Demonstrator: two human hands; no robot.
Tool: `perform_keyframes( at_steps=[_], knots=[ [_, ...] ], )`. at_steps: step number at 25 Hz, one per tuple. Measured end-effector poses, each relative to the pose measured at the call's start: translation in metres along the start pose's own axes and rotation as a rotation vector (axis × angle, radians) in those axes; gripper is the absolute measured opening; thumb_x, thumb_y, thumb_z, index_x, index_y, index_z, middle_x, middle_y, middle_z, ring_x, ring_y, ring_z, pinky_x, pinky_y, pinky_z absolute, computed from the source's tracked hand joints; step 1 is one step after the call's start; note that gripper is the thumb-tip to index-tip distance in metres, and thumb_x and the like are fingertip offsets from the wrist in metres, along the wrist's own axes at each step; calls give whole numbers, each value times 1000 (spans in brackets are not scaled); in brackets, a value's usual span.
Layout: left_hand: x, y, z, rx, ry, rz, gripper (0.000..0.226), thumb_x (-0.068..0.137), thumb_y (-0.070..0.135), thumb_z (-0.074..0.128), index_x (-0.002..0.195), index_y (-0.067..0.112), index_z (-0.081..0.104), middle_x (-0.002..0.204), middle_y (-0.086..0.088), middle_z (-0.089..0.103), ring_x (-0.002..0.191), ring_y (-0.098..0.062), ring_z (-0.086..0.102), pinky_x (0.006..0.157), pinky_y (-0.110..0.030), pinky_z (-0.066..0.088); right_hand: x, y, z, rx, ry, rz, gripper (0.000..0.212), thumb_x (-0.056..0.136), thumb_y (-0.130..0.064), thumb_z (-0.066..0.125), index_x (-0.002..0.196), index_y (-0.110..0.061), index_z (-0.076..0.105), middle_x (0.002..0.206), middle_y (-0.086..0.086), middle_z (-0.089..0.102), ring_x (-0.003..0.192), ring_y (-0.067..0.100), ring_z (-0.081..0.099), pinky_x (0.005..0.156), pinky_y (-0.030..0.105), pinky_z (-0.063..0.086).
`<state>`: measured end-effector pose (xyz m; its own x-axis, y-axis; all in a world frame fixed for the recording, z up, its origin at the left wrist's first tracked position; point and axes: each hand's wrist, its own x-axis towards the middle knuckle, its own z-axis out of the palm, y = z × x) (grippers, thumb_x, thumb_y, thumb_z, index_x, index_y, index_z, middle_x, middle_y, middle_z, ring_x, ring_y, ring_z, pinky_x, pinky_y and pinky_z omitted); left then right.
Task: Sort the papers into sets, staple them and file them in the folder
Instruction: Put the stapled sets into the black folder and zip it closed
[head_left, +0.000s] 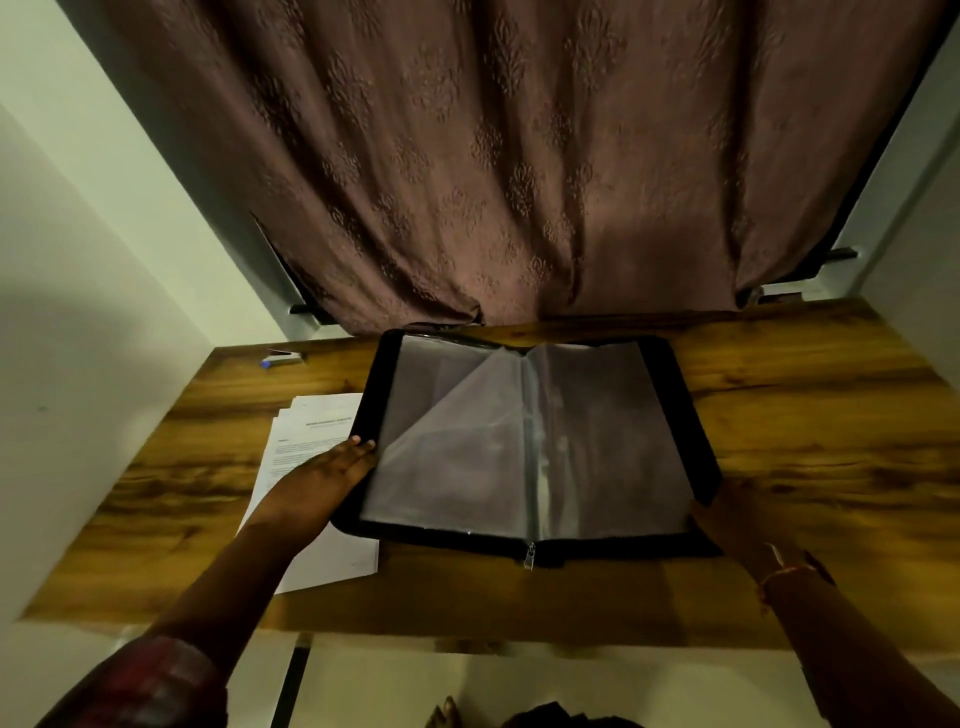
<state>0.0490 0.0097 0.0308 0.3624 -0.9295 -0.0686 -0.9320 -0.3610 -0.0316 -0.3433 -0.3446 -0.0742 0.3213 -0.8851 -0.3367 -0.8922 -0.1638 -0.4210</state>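
Note:
A black zip folder (675, 374) lies open on the wooden table, showing translucent plastic sleeves (597, 431); one sleeve stands partly lifted near the spine. My left hand (332, 467) rests with straight fingers on the folder's left edge, over a stack of printed papers (311, 421) that lies to the left and partly under the folder. My right hand (727, 519) is at the folder's lower right corner, its fingers partly hidden under the cover and sleeves. A small stapler (283, 358) sits at the table's far left.
The wooden table (831, 415) has bare room to the right of the folder. A brown patterned curtain (493, 156) hangs behind the table's far edge. White walls close in on both sides. The table's near edge runs just above a pale floor.

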Motion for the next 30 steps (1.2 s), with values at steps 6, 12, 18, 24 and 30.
perform_keyframes(
  at_steps=[6,12,18,24,30],
  knots=[
    [-16,-17,20,95,-148,-25,66,104,4,41,160,17,11,167,-1,3,155,-19,6,123,-31,16,-16,-17,10,-183,0,-70,37,96,-28,52,62,-20,39,68,1,40,88,31,55,70,34,40],
    [-26,-27,34,-40,-278,-134,57,106,22,47,158,23,26,166,-2,24,152,-22,24,124,-38,24,-18,-33,12,-186,-108,-53,37,92,-32,57,62,-14,47,73,7,50,88,31,53,84,45,52],
    [-1,6,42,-407,-127,-459,28,101,28,56,128,20,58,125,-7,63,116,-30,60,105,-40,47,-58,-128,29,-382,187,-453,55,91,-39,44,134,-7,53,141,22,47,126,41,42,100,50,38],
    [34,22,40,-777,-56,-867,40,88,35,74,111,6,61,104,-13,67,97,-32,65,86,-42,55,-66,-220,69,-395,-252,-518,79,97,-54,50,158,-16,16,163,11,15,146,34,22,117,42,32],
    [50,14,51,-1069,-132,-904,74,67,48,81,125,7,60,111,-7,68,98,-26,65,83,-40,56,-59,-232,74,-570,-216,-471,72,90,-60,56,147,-20,35,148,9,37,131,35,37,109,40,37]
  ],
)
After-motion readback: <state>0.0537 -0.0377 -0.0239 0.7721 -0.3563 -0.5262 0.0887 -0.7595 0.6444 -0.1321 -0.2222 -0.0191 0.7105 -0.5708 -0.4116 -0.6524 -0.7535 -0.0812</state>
